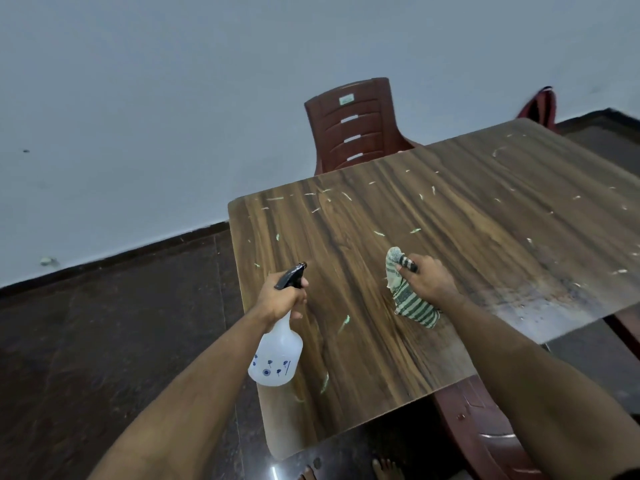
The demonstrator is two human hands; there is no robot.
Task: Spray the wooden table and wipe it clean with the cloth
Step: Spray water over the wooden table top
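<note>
While the left hand (281,296) keeps its grip curled round the neck of a white spray bottle (277,355), a finger lies at the black trigger head (291,276), whose nozzle points away from the person over the wooden bench (363,216). Below that grip the bottle's body hangs over the bench's near left edge, tilted. Right of that grip, pale scraps (346,322) lie scattered across the bench top. Further right, the right hand (431,282) has its grip closed on a green-striped cloth (412,299), bunched under the palm and resting on the bench; one finger wears a dark striped wrap. Beyond both grips, a brown plastic chair (356,126) stands at the bench's far side against the wall.
</note>
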